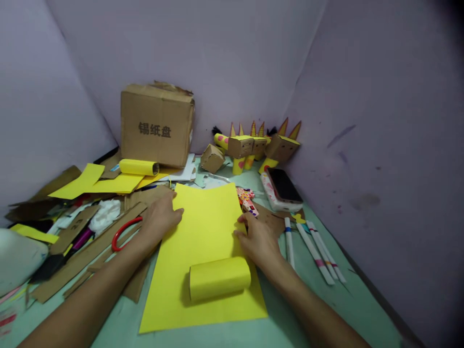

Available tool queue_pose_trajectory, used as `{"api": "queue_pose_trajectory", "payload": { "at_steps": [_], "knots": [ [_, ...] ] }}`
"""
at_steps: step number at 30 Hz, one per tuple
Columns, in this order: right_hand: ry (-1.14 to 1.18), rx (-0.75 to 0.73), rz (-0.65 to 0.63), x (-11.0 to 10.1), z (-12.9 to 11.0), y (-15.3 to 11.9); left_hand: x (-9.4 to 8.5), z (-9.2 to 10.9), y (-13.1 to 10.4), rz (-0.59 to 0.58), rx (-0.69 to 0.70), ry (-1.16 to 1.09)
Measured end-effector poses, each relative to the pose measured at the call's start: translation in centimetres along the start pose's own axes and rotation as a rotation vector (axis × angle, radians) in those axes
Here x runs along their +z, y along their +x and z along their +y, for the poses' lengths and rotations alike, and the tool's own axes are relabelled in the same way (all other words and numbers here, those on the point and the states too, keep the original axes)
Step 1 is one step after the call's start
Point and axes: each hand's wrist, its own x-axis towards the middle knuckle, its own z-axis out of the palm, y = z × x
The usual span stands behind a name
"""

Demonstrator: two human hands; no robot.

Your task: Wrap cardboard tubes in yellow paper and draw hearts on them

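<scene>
Yellow sheet (203,232) lies on green tabletop (119,321), yellow roll (220,279) on its near half. Left hand (159,217) and right hand (259,240) touch opposite side edges, thumbs parted from forefingers; whether either pinches, cannot tell.

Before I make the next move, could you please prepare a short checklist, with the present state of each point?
1. Left hand at the left edge of the yellow sheet: ok.
2. Right hand at its right edge: ok.
3. Nothing lying on the sheet: not ok, the yellow roll is on its near part.
4. Markers off the sheet: ok, they lie to the right.
5. Tool behind the red handle identified: cannot tell, the left forearm hides part.
</scene>
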Motion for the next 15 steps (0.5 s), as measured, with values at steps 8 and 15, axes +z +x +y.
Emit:
{"api": "queue_pose_trajectory", "payload": {
  "at_steps": [8,15],
  "knots": [
    [0.027,-0.055,0.061,0.0,-0.6,1.4,-0.2,-1.7,1.7,0.182,-0.036,-0.102],
    [0.102,-0.181,0.108,1.8,-2.1,5.9,-1.0,-2.2,4.6,0.271,-0.011,-0.018]
  ]
}}
